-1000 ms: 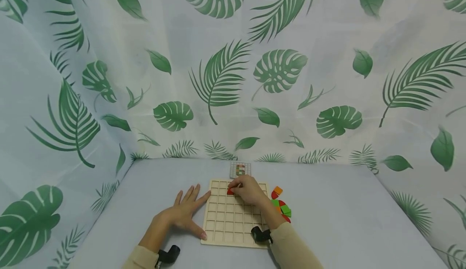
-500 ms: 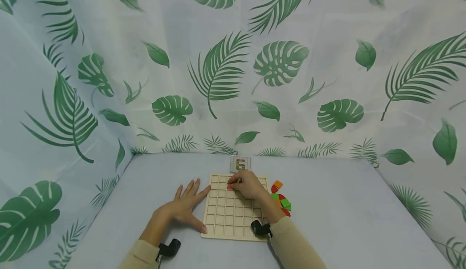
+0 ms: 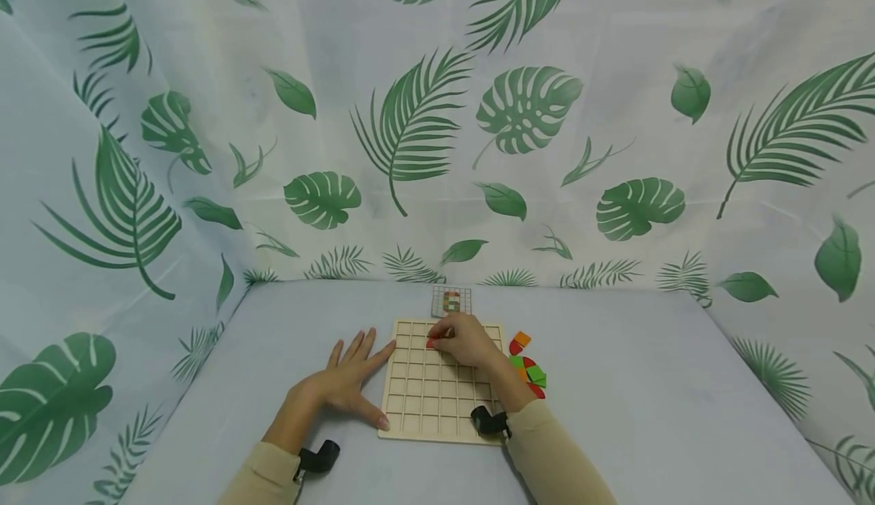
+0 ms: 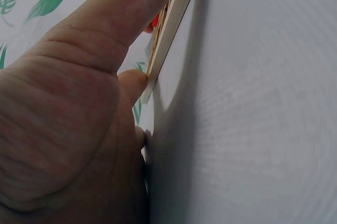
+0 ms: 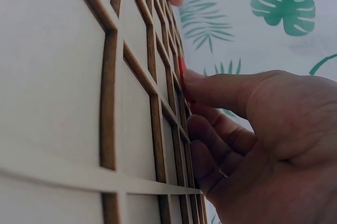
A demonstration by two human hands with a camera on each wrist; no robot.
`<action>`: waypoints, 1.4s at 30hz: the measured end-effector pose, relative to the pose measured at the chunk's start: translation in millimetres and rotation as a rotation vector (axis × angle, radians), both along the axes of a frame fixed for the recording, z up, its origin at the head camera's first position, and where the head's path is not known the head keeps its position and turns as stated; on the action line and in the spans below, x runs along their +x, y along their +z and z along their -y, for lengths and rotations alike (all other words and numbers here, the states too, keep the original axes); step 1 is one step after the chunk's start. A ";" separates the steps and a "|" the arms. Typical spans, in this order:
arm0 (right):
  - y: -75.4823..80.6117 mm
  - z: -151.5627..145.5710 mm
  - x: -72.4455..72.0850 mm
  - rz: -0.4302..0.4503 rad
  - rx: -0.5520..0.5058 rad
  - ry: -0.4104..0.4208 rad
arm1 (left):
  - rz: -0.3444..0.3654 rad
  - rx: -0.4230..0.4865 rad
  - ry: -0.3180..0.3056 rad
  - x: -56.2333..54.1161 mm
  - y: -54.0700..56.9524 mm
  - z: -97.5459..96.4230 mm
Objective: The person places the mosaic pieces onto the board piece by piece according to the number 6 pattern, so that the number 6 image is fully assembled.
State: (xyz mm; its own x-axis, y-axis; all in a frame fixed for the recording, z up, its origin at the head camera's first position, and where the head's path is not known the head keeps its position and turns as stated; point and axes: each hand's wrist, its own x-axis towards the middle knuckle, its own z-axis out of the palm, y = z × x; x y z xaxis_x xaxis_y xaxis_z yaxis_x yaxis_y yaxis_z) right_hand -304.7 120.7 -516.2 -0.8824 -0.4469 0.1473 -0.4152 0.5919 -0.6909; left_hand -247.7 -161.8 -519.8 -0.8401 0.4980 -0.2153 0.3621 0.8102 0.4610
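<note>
A pale wooden grid board (image 3: 424, 405) lies on the table in the head view. My left hand (image 3: 342, 385) spreads its fingers along the board's left side, with thumb and index fingertip right at the edge. In the left wrist view the thumb (image 4: 121, 10) reaches to the board's rim (image 4: 171, 31). Over the board's upper middle, my right hand (image 3: 465, 340) pinches a small red piece (image 3: 431, 343) between thumb and fingers. In the right wrist view that red piece (image 5: 183, 76) stands at the grid cells, under the thumb tip; its outline is mostly hidden by the fingers.
Right of the board lie several red, green and orange pieces (image 3: 529, 374), with an orange piece (image 3: 522, 339) and a red one just behind them. A small card (image 3: 451, 300) with a coloured grid pattern lies behind the board. A leaf-print curtain (image 3: 437, 125) surrounds the table.
The head view has tilted, so everything appears slightly higher in the frame. My left hand stays at the board's edge, and my right hand keeps the red piece over nearly the same cell.
</note>
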 end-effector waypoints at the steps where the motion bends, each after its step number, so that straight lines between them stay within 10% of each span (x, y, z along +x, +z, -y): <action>1: 0.3 0.0 -0.1 0.004 -0.003 -0.002 | -0.003 -0.002 0.000 -0.3 0.0 0.0; 29: 20.3 -31.9 21.3 0.038 -0.079 0.028 | 0.000 0.020 0.000 1.5 4.0 -1.4; 42: 39.1 -83.9 21.4 -0.015 -0.087 -0.172 | 0.030 0.049 0.020 3.0 4.4 -1.6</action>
